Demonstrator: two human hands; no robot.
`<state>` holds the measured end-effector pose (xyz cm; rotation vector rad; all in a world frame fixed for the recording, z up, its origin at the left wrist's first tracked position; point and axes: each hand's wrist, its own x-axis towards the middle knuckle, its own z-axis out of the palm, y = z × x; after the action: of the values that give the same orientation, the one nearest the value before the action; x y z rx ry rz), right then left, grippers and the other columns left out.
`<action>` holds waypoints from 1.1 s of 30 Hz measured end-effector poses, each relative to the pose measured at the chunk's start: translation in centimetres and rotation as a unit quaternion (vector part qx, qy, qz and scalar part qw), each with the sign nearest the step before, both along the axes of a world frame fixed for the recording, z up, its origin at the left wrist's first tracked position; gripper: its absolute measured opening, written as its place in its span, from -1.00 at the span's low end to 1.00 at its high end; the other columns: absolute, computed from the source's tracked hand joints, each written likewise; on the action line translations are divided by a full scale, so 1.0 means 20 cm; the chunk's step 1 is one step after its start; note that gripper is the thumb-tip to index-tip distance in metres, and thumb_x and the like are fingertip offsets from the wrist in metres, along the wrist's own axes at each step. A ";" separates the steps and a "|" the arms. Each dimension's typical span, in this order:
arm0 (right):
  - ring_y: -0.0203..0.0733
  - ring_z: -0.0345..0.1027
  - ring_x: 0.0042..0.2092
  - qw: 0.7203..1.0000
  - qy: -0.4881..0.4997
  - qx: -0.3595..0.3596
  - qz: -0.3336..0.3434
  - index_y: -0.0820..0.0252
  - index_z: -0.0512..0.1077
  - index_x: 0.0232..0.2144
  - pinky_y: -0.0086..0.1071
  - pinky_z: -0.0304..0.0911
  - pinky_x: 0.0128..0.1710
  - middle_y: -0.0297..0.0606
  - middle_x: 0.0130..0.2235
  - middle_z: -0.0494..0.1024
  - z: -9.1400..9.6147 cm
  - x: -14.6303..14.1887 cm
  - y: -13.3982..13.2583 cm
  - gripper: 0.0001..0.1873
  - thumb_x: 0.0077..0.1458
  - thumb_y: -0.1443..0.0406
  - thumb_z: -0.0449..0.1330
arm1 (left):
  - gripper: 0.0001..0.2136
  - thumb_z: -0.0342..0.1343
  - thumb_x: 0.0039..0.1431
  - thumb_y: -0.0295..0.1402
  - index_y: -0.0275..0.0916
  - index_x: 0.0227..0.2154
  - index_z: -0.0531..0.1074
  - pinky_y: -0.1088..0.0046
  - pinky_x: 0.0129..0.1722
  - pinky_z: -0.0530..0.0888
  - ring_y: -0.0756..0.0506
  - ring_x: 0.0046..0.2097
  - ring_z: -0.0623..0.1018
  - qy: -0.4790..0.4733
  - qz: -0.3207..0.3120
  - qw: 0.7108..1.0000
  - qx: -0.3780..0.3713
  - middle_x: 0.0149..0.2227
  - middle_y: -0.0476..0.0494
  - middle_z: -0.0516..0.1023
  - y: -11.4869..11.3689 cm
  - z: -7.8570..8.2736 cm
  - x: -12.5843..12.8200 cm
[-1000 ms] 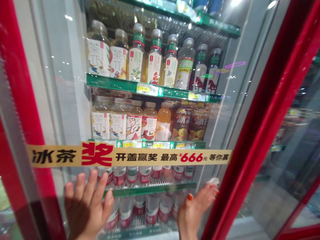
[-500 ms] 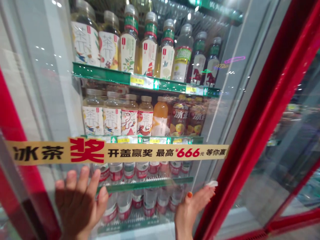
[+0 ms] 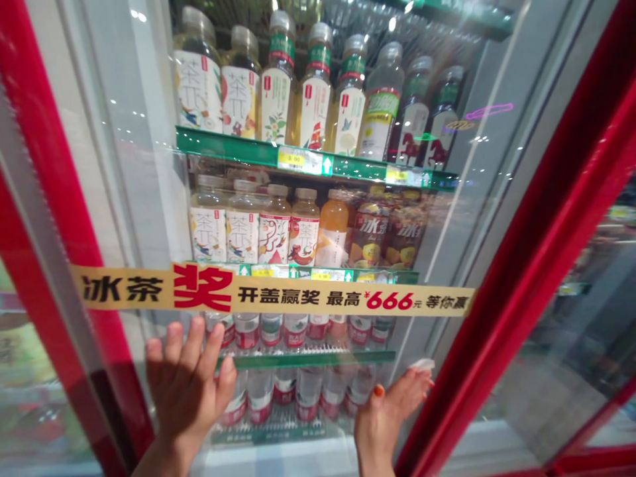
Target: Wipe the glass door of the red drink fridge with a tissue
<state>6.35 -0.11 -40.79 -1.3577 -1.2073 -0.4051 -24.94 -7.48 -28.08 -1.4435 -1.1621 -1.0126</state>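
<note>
My left hand (image 3: 186,387) lies flat with fingers spread on the glass door (image 3: 149,199) of a drinks fridge, low on its left side. My right hand (image 3: 385,411) reaches toward the door's red right frame (image 3: 527,265), fingers stretched out, with a small white scrap (image 3: 422,364) at its fingertips. A yellow banner strip (image 3: 278,298) with red and black characters crosses the glass just above both hands. Behind the glass stand tea bottles (image 3: 278,93), juice bottles (image 3: 332,228) and water bottles (image 3: 278,391) on green shelves (image 3: 238,149).
A red frame post (image 3: 44,152) stands at the left edge of the door. Another glass-fronted fridge (image 3: 586,318) with a red frame sits to the right. Reflections of lights speckle the glass.
The view has swung back to the right and a little down. Both hands stay on the glass; the left hand sits slightly higher and further right in the picture.
</note>
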 end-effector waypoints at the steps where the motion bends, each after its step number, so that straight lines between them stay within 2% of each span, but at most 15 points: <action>1: 0.49 -0.54 0.66 1.000 0.006 0.001 -0.001 0.28 -0.40 0.63 0.75 -0.25 0.44 0.24 0.65 -0.40 0.05 -0.07 -0.01 -0.12 0.53 -0.07 -0.30 | -0.09 0.29 0.25 -0.46 -0.22 0.59 0.00 0.01 0.69 -0.16 -0.25 0.68 -0.11 0.003 0.002 1.000 -0.002 0.68 -0.19 -0.12 0.00 0.00 0.00; 3: 0.50 -0.50 0.66 0.998 -0.066 0.012 0.013 0.33 -0.32 0.63 0.73 -0.24 0.46 0.25 0.65 -0.30 0.07 -0.26 -0.07 -0.10 0.52 -0.06 -0.21 | -0.09 0.29 0.25 -0.43 -0.18 0.59 0.00 -0.03 0.69 -0.13 -0.26 0.68 -0.10 0.005 0.006 1.000 -0.002 0.68 -0.17 -0.11 0.01 -0.01 -0.02; 6: 0.40 -0.37 0.66 0.960 -0.266 0.065 0.063 0.13 -0.07 0.63 0.60 -0.14 0.53 -0.04 0.64 -0.01 -0.06 -0.48 -0.16 -0.10 0.43 -0.07 -0.01 | -0.07 0.31 0.24 -0.36 -0.05 0.60 0.00 -0.21 0.66 -0.05 -0.32 0.67 -0.05 0.011 0.012 1.000 0.000 0.67 -0.16 -0.07 0.02 -0.05 -0.07; 8: 0.29 -0.38 0.67 0.939 -0.321 0.100 0.068 0.04 -0.06 0.63 0.50 -0.17 0.58 -0.22 0.65 -0.03 -0.17 -0.44 -0.17 -0.11 0.40 -0.04 0.02 | -0.07 0.32 0.22 -0.34 -0.01 0.59 0.01 -0.27 0.65 -0.03 -0.35 0.67 -0.04 0.013 0.009 1.000 0.000 0.66 -0.15 -0.05 0.03 -0.07 -0.10; 10: 0.27 -0.49 0.68 0.952 -0.285 0.102 0.042 0.22 -0.18 0.64 0.54 -0.28 0.58 -0.10 0.67 -0.24 -0.21 -0.28 -0.14 -0.10 0.45 0.01 -0.06 | -0.08 0.30 0.24 -0.34 0.03 0.59 0.01 -0.24 0.66 -0.05 -0.32 0.68 -0.05 0.006 0.003 1.000 -0.002 0.67 -0.08 -0.07 0.03 -0.08 -0.09; 13: 0.39 -0.58 0.67 0.991 -0.126 0.045 0.003 0.38 -0.36 0.62 0.74 -0.27 0.46 0.18 0.65 -0.42 -0.10 -0.04 -0.04 -0.13 0.53 0.00 -0.26 | -0.09 0.27 0.28 -0.37 0.05 0.60 -0.03 -0.21 0.67 -0.06 -0.29 0.68 -0.06 -0.027 0.005 1.000 -0.012 0.67 -0.03 -0.10 0.02 -0.07 -0.05; 16: 0.48 -0.54 0.66 1.000 0.003 0.013 0.000 0.29 -0.39 0.63 0.80 -0.27 0.42 0.22 0.65 -0.40 0.05 -0.10 -0.01 -0.14 0.54 -0.05 -0.32 | -0.09 0.27 0.29 -0.40 0.01 0.60 -0.03 -0.19 0.67 -0.05 -0.29 0.68 -0.06 -0.037 0.011 0.999 -0.012 0.67 -0.07 -0.10 0.01 -0.04 -0.01; 18: 0.49 -0.53 0.66 0.998 -0.053 0.026 0.031 0.26 -0.33 0.64 0.76 -0.30 0.44 0.19 0.66 -0.31 0.07 -0.29 -0.07 -0.12 0.53 -0.07 -0.22 | -0.10 0.27 0.28 -0.41 -0.05 0.60 -0.01 -0.09 0.69 -0.08 -0.26 0.68 -0.06 -0.021 0.007 1.000 -0.002 0.67 -0.10 -0.09 0.01 -0.03 0.00; 21: 0.35 -0.46 0.67 0.963 -0.240 0.073 0.099 0.09 -0.15 0.64 0.58 -0.30 0.55 -0.03 0.64 0.02 -0.05 -0.51 -0.16 -0.11 0.47 -0.06 0.00 | -0.09 0.29 0.26 -0.41 -0.09 0.60 0.00 0.03 0.70 -0.12 -0.21 0.68 -0.08 -0.014 0.004 1.000 0.004 0.67 -0.12 -0.08 0.01 -0.02 -0.01; 23: 0.28 -0.45 0.68 0.940 -0.310 0.098 0.102 0.03 -0.11 0.64 0.53 -0.30 0.57 -0.10 0.62 0.11 -0.14 -0.45 -0.17 -0.11 0.45 -0.03 0.06 | -0.10 0.28 0.27 -0.41 -0.09 0.59 0.01 0.04 0.69 -0.13 -0.19 0.68 -0.08 -0.015 0.003 1.000 0.009 0.67 -0.11 -0.08 0.01 -0.02 -0.02; 24: 0.28 -0.48 0.68 0.944 -0.302 0.098 0.086 0.05 -0.15 0.64 0.56 -0.30 0.56 -0.07 0.63 0.05 -0.16 -0.37 -0.15 -0.11 0.46 -0.02 0.03 | -0.12 0.27 0.27 -0.40 -0.09 0.59 0.02 0.04 0.69 -0.13 -0.19 0.68 -0.08 -0.012 0.003 1.000 0.012 0.67 -0.11 -0.07 0.02 -0.01 -0.02; 26: 0.34 -0.57 0.67 0.975 -0.208 0.064 0.044 0.14 -0.29 0.65 0.69 -0.30 0.49 0.04 0.67 -0.21 -0.09 -0.14 -0.08 -0.13 0.51 -0.02 -0.10 | -0.14 0.25 0.29 -0.39 -0.09 0.59 0.04 0.03 0.68 -0.11 -0.21 0.68 -0.07 -0.006 0.002 1.000 0.019 0.66 -0.12 -0.06 0.02 -0.01 -0.01; 29: 0.43 -0.63 0.66 1.000 -0.017 0.011 0.014 0.19 -0.43 0.63 0.77 -0.29 0.44 0.13 0.66 -0.45 0.19 0.07 0.04 -0.15 0.55 -0.06 -0.27 | -0.17 0.23 0.30 -0.40 -0.10 0.58 0.06 0.02 0.68 -0.09 -0.21 0.67 -0.05 -0.015 -0.003 0.999 0.028 0.65 -0.12 -0.03 0.02 0.02 0.01; 31: 0.43 -0.60 0.66 1.000 0.005 0.017 0.011 0.18 -0.43 0.64 0.74 -0.28 0.45 0.12 0.66 -0.44 0.37 0.01 0.04 -0.15 0.55 -0.05 -0.26 | -0.22 0.19 0.34 -0.40 -0.10 0.57 0.08 0.05 0.68 -0.10 -0.18 0.67 -0.02 -0.033 -0.015 0.998 0.042 0.64 -0.08 0.01 0.02 0.03 0.04; 33: 0.38 -0.56 0.67 0.996 -0.073 0.046 0.025 0.17 -0.37 0.64 0.66 -0.30 0.50 0.04 0.67 -0.38 0.44 -0.17 -0.03 -0.15 0.54 0.00 -0.16 | -0.27 0.16 0.39 -0.40 -0.07 0.57 0.10 0.09 0.68 -0.10 -0.15 0.66 0.01 -0.058 -0.029 0.997 0.050 0.63 -0.03 0.03 0.01 0.00 0.07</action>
<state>2.95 -0.68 -31.96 -1.2330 -1.3248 -0.5256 -23.62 -7.30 -27.98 -1.3607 -1.1422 -1.1923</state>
